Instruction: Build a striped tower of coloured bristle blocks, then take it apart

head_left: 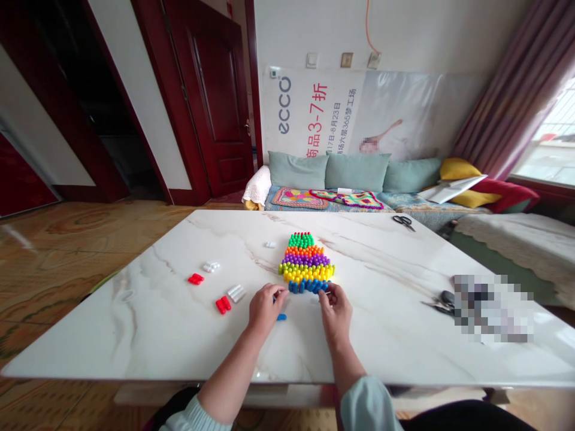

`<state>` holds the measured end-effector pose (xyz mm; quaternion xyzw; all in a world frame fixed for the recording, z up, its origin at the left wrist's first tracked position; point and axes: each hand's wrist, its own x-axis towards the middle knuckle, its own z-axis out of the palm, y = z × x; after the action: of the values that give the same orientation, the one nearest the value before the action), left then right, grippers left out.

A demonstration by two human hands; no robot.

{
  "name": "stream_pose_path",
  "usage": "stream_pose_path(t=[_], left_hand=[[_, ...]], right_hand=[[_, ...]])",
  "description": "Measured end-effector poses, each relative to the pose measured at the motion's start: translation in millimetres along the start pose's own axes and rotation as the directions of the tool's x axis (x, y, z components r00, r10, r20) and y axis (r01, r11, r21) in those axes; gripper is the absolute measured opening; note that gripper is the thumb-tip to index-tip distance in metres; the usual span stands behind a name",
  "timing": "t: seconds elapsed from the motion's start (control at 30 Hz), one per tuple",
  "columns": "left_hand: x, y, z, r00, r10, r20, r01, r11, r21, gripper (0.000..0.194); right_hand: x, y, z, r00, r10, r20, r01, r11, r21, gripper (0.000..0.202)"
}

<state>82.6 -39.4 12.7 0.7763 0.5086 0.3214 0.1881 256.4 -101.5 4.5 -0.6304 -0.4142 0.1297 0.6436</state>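
Observation:
On the white table lies a striped panel of beads [309, 261], in rows of red, green, orange, purple, olive, yellow and blue from far to near. My left hand [265, 308] is at the left end of the near blue row [308, 286], thumb and fingers pinched together. At the row's right end my right hand [336, 305] is also closed in a pinch. What either pinch holds is too small to make out. A loose blue bead [281, 317] lies just right of my left hand.
To the left are red beads [223, 304], silvery-white beads [236, 293] and further small groups of both. Black-handled scissors [404, 222] lie at the far right, another pair [442, 302] nearer, beside a blurred-out patch. A cushioned sofa [287, 197] stands behind the table.

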Motion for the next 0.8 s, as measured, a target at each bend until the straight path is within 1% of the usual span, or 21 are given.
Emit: stream_pose_path(t=[0.07, 0.13, 0.17, 0.2, 0.23, 0.33, 0.37, 0.5, 0.6, 0.7, 0.8], left_hand=[[-12, -3, -5.1, 0.996, 0.089, 0.026, -0.088, 0.996, -0.03, 0.026], [-25, -4, -9.1, 0.982, 0.183, 0.054, -0.18, 0.982, -0.048, 0.047], [-29, -5, -10.3, 0.974, 0.216, 0.066, -0.213, 0.976, -0.045, 0.053], [-33, -5, -11.0, 0.969, 0.236, 0.078, -0.233, 0.972, -0.036, 0.052], [-34, -5, -11.0, 0.967, 0.242, 0.084, -0.24, 0.97, -0.024, 0.044], [-33, -4, -8.6, 0.973, 0.219, 0.068, -0.22, 0.975, 0.006, 0.008], [-32, -4, -7.7, 0.975, 0.213, 0.058, -0.214, 0.977, 0.012, 0.004], [-29, -2, -5.1, 0.978, 0.205, 0.027, -0.206, 0.978, 0.037, 0.006], [-30, -1, -4.4, 0.981, 0.195, 0.015, -0.196, 0.979, 0.064, 0.007], [-32, 0, -4.5, 0.982, 0.187, 0.011, -0.187, 0.979, 0.079, 0.007], [-33, 1, -5.0, 0.983, 0.183, 0.016, -0.183, 0.98, 0.083, 0.008]], right_hand=[[0, 2, -2, 0.998, 0.067, -0.017, -0.066, 0.997, 0.041, 0.033], [1, 7, -4, 0.993, 0.116, -0.014, -0.115, 0.992, 0.06, 0.035], [1, 9, -4, 0.991, 0.133, -0.006, -0.133, 0.989, 0.058, 0.036], [2, 11, -4, 0.99, 0.144, 0.005, -0.144, 0.988, 0.05, 0.035], [2, 13, -4, 0.989, 0.148, 0.02, -0.148, 0.988, 0.036, 0.035], [1, 11, -3, 0.988, 0.124, 0.093, -0.121, 0.992, -0.039, 0.03], [1, 9, -3, 0.985, 0.115, 0.125, -0.105, 0.991, -0.082, 0.028], [-5, -2, -5, 0.965, 0.065, 0.254, 0.001, 0.968, -0.251, 0.021], [-8, -4, -6, 0.954, 0.008, 0.298, 0.091, 0.945, -0.314, 0.019], [-7, 2, -5, 0.953, -0.025, 0.303, 0.128, 0.937, -0.325, 0.02], [-4, 10, -2, 0.972, -0.043, 0.231, 0.111, 0.951, -0.289, 0.023]])
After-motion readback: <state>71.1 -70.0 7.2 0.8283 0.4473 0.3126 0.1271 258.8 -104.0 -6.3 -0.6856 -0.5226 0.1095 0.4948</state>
